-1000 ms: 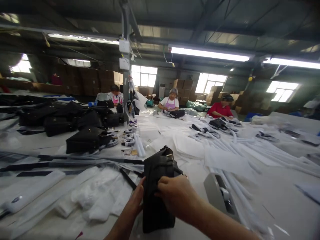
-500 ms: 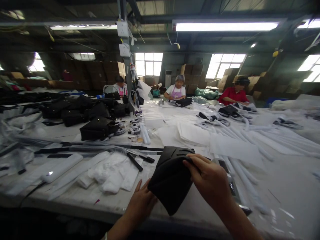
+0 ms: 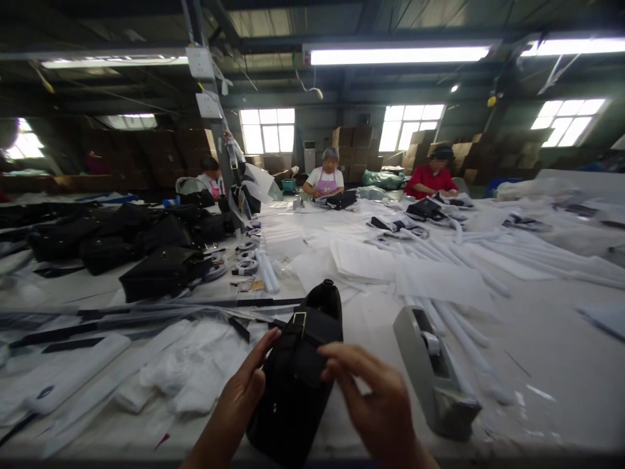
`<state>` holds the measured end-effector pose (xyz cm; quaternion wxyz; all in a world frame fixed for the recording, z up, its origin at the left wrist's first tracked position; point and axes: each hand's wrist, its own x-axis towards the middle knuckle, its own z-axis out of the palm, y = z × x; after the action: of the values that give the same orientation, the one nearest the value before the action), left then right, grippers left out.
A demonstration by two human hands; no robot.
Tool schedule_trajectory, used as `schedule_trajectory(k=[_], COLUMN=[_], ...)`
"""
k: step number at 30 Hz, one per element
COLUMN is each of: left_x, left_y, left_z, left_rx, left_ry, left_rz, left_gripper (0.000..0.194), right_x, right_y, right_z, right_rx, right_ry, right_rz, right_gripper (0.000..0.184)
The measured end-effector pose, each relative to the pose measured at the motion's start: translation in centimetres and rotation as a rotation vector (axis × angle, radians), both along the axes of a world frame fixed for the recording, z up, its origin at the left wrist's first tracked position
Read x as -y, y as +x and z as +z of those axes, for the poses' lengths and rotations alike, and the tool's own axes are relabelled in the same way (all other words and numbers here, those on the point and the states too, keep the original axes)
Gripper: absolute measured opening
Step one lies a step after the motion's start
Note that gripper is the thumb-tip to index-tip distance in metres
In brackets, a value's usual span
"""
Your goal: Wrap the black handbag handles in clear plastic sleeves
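A black handbag (image 3: 293, 391) with a gold-coloured buckle (image 3: 300, 320) stands tilted at the table's near edge, its open top partly showing at the far end. My left hand (image 3: 241, 384) lies against the bag's left side, fingers stretched out along it. On the other side, my right hand (image 3: 374, 391) has thumb and fingers pinched at the edge of the bag's flap or strap; exactly which part is hidden. To the right of that hand stands a grey tape dispenser (image 3: 432, 371).
More black bags (image 3: 161, 270) are piled at left. Crumpled white wrapping (image 3: 180, 371), white sheets (image 3: 364, 260) and white tubes (image 3: 469, 326) cover much of the table. A post (image 3: 215, 130) rises behind the bags. Several co-workers sit across the table, one in red (image 3: 432, 179).
The bag has been turned and lowered, so its buckle side and opening now show. My right hand has moved from its upper edge to the flap side. The view has swung right.
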<state>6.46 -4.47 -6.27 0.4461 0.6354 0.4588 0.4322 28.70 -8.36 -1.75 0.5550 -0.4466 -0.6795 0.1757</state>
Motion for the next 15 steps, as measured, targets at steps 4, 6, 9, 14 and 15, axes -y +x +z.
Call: schedule_trajectory(k=[4,6,9,14,15], left_x=[0.9,0.8,0.4,-0.8,-1.1], left_y=[1.0,1.5,1.8,1.3,1.1], left_z=[0.6,0.8,1.0,1.6,1.6], left_rx=[-0.22,-0.226,-0.211,-0.179,-0.151], left_ry=[0.095,0.087,0.122,0.239,0.25], left_rz=[0.144,0.167,0.177,0.16,0.146], left_gripper=[0.061,0.052,0.045,0.037,0.034], right_x=[-6.0,-9.6,-13.0,-11.0,-9.8], right_y=[4.2,4.9,4.5,5.0,5.8], right_z=[-1.3,-2.4,-3.2,-1.5,-1.2], right_rx=[0.15,0.191,0.204,0.247,0.256], right_ry=[-0.145,-0.271,-0.372,-0.402,-0.409], right_rz=[-0.394,-0.35,-0.234,-0.222,-0.27], right_gripper=[0.046,0.063,0.06,0.03,0.031])
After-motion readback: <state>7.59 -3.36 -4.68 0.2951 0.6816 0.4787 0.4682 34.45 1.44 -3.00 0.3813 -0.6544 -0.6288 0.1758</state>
